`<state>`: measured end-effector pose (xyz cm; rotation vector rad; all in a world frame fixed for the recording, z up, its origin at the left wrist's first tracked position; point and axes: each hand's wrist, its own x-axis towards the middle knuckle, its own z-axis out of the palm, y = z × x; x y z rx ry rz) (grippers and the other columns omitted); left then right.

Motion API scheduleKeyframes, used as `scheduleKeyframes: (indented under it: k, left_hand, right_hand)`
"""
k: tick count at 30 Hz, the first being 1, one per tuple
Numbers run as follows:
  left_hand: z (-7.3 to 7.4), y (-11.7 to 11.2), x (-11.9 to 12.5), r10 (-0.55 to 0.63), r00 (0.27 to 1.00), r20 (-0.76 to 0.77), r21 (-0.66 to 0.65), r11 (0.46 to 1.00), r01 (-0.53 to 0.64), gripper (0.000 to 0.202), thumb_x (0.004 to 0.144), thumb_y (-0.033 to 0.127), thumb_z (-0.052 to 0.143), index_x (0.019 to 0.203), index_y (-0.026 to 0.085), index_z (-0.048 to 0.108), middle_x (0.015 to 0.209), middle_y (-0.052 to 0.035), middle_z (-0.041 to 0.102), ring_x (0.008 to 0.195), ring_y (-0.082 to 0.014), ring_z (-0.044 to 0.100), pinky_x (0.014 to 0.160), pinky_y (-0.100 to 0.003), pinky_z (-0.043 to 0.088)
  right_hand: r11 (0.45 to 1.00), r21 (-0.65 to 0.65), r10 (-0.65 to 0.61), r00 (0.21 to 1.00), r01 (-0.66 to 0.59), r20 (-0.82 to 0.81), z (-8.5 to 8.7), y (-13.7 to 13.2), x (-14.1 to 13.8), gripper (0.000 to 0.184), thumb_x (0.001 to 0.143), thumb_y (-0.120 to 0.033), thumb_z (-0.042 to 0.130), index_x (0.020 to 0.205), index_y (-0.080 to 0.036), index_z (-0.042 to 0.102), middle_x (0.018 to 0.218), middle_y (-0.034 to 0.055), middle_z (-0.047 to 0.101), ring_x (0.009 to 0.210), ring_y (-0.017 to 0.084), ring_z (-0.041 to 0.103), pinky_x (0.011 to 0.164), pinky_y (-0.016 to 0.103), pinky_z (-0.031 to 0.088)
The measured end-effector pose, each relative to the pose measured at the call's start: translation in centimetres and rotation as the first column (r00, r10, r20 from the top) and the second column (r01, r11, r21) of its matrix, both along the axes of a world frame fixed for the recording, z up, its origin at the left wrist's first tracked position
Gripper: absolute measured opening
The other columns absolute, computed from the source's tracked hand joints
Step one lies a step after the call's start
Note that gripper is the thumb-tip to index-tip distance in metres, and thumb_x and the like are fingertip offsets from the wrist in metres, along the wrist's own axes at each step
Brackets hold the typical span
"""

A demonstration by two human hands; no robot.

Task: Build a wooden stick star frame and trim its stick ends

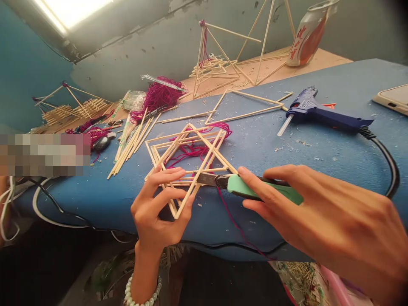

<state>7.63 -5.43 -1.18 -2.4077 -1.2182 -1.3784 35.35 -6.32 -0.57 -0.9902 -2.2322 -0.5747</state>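
Clamping a stick star (199,174) in the left hand (154,216) (right hand (312,208) holds knife (245,189) against it).

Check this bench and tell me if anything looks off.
The magenta thread is tangled through the stick star, and one loose strand runs from beneath the craft knife in the right hand down past the edge of the blue table. It looks stray.

Head-worn camera faces forward, down; close above left hand (156,208), right hand (306,208).
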Motion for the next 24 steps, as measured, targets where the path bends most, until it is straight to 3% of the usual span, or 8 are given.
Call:
scheduleKeyframes:
  k: [4, 9, 15, 24]
  left_hand:
    - [0.2, 0.0, 0.2, 0.03, 1.0, -0.009, -0.035, 0.999, -0.03, 0.016, 0.086, 0.014, 0.072, 0.099, 0.021, 0.066, 0.122, -0.0088, 0.072, 0.115, -0.0256, 0.069, 0.117, -0.055, 0.047]
    - [0.5, 0.0, 0.3, 0.089, 0.988, -0.127, -0.019, 0.996, -0.092, 0.036, 0.09, 0.021, 0.065, 0.127, 0.022, 0.064, 0.121, -0.0099, 0.071, 0.125, -0.0297, 0.062, 0.123, -0.057, 0.036]
    - [0.7, 0.0, 0.3, 0.068, 0.988, -0.136, -0.074, 0.994, -0.079, 0.035, 0.091, 0.02, 0.063, 0.127, 0.023, 0.062, 0.119, -0.0095, 0.069, 0.114, -0.0276, 0.065, 0.123, -0.057, 0.038]
    - [0.8, 0.1, 0.3, 0.056, 0.991, -0.119, -0.088, 0.994, -0.067, 0.037, 0.087, 0.018, 0.064, 0.124, 0.023, 0.064, 0.116, -0.0078, 0.071, 0.113, -0.0273, 0.067, 0.122, -0.054, 0.04]
  right_hand:
    - [0.998, 0.056, 0.004, 1.0, -0.005, 0.028, 0.0, 0.4, 0.0, 0.038, 0.102, -0.034, 0.065, 0.135, -0.015, 0.067, 0.096, 0.0078, 0.07, 0.075, 0.02, 0.061, 0.067, 0.034, 0.042]
    - [0.997, 0.055, 0.048, 0.997, -0.051, 0.066, 0.4, 1.4, 0.5, 0.041, 0.103, -0.029, 0.064, 0.141, -0.015, 0.062, 0.098, 0.0104, 0.068, 0.086, 0.024, 0.061, 0.077, 0.036, 0.046]
    - [0.998, 0.063, 0.003, 0.993, -0.01, 0.115, 0.7, 2.0, 0.7, 0.043, 0.104, -0.026, 0.062, 0.147, -0.02, 0.057, 0.104, 0.0106, 0.068, 0.088, 0.024, 0.059, 0.078, 0.038, 0.043]
    - [0.999, 0.044, -0.025, 0.993, 0.02, 0.117, 0.3, 1.8, 0.2, 0.043, 0.105, -0.03, 0.059, 0.147, -0.023, 0.059, 0.105, 0.0113, 0.068, 0.089, 0.024, 0.059, 0.077, 0.037, 0.04]
